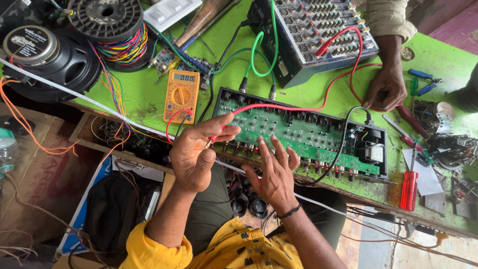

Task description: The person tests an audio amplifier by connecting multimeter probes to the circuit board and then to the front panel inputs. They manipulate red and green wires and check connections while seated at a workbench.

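Open black metal chassis with long green circuit board (303, 134) lying at table's near edge, overhanging toward lap; bare green tabletop (144, 97) at 10 o'clock, clutter at 3. Left hand (196, 149) raised at board's 9 o'clock end, thumb and forefinger pinched on thin red probe (215, 141). Right hand (274, 172) flat, fingers spread, holding nothing, resting on board's front edge. Yellow multimeter (181, 95) at 11 o'clock. Co-worker's hand (386, 89) on red cable at 2 o'clock.

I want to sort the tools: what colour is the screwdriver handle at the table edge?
Red; the screwdriver shows clearly in the head view.
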